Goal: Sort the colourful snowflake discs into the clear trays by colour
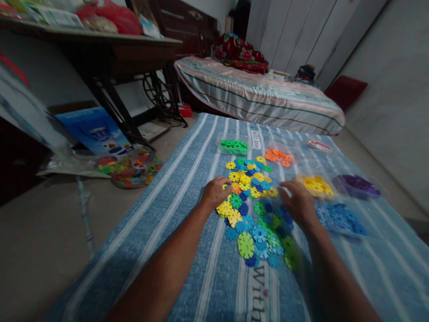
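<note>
A loose pile of notched plastic discs [259,234] in yellow, greens, blues and some orange is spread over the striped blue cloth [181,179]. My left hand [215,193] is at the pile's left edge, thumb and finger closed around a yellow disc [225,186]. On the pile's right side, my right hand [299,202] is blurred, with its fingers curled together; what they hold, if anything, I cannot make out. Just beyond it stands a clear box of yellow discs [317,185]. My right forearm covers part of the cloth near the pile's lower right.
Clear boxes hold green discs [233,146], orange discs [279,155], purple discs [358,185] and blue discs [343,219]. Another clear box [319,145] sits at the far right. A bed [261,89] lies beyond; a sewing-machine table [100,38] stands left, with bags [134,167] on the floor.
</note>
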